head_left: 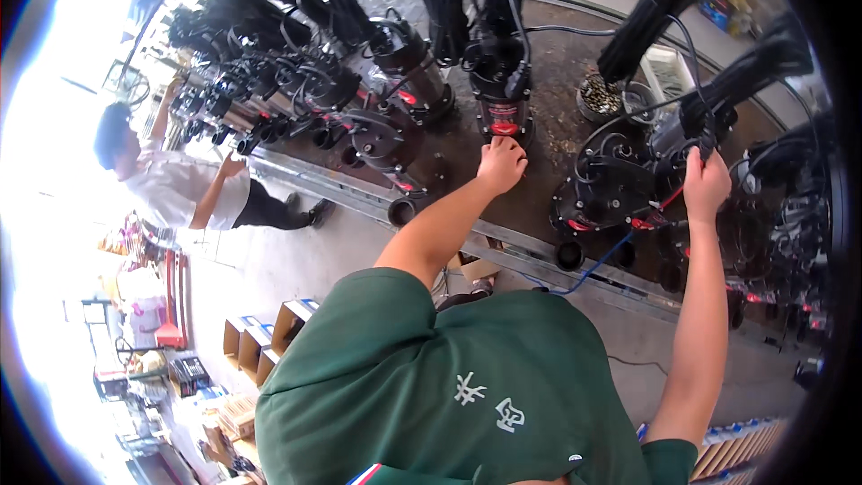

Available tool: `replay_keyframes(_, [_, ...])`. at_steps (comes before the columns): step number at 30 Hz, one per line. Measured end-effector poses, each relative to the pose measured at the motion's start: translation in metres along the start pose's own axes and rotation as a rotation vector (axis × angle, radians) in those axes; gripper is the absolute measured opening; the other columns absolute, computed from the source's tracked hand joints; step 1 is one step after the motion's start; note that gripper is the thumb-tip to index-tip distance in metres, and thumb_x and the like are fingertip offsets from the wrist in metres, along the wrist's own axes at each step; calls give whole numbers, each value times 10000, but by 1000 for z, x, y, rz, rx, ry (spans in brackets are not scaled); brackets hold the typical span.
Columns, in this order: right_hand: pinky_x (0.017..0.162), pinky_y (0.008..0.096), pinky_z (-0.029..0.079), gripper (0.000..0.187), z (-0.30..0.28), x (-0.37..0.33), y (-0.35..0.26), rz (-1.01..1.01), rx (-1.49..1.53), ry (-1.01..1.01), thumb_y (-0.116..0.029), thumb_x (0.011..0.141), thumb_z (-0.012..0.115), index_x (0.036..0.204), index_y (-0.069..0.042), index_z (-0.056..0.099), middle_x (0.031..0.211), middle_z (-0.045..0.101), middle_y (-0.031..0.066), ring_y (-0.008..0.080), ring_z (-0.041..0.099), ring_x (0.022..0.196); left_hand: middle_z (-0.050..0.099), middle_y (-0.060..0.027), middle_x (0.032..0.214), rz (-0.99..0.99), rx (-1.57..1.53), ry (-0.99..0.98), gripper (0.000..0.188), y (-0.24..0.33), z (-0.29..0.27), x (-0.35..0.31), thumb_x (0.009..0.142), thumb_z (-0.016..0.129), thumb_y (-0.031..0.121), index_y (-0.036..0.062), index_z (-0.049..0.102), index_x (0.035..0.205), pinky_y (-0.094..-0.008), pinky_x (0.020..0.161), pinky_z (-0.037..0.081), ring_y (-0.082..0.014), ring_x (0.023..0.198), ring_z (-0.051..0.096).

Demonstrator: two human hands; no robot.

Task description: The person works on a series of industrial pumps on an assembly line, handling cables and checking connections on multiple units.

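Note:
My left hand point(503, 164) is curled against the lower end of an upright submersible pump point(503, 94), which has a dark metal body, a red label and a bundled black cable. Its fingertips are partly hidden. My right hand point(708, 184) is closed at the side of another pump point(666, 136) on the right; a dark part reaches its fingers, but what they grip is unclear. Between my hands a black pump point(611, 181) with red marks stands at the bench edge. A thick black cable bundle point(660, 9) rises behind it.
More pumps point(395, 148) crowd the metal-edged workbench point(561, 54) on both sides. A tub of small metal parts point(600, 97) sits behind. A blue hose or cord point(597, 262) crosses the front edge. At left a co-worker point(184, 180) stands by the bench; open cartons point(251, 341) are on the floor.

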State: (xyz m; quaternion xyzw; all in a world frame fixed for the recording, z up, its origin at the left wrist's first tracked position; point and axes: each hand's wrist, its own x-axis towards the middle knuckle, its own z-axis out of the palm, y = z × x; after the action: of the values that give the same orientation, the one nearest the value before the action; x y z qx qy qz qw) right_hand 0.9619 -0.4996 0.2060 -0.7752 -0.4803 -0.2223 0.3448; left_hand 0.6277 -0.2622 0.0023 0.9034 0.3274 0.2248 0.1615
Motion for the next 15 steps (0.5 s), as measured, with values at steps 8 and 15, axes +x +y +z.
replay_keyframes(8, [731, 475, 518, 285, 11, -2, 19, 17, -30, -16, -314, 1004, 608, 1002, -54, 725, 907, 723, 167, 397, 680, 847, 637, -40, 1038, -178, 250, 7, 188, 14, 12, 6, 835, 640, 271, 125, 754, 864, -484, 840, 476, -287, 1136, 540])
replay_keyframes(15, [707, 459, 507, 263, 7, -7, 26, 38, -46, -29, -288, 994, 614, 980, -46, 715, 903, 718, 155, 382, 673, 834, 611, -52, 994, -142, 162, 81, 107, 39, 6, -32, 791, 671, 209, 109, 704, 812, -466, 838, 427, -277, 1109, 522])
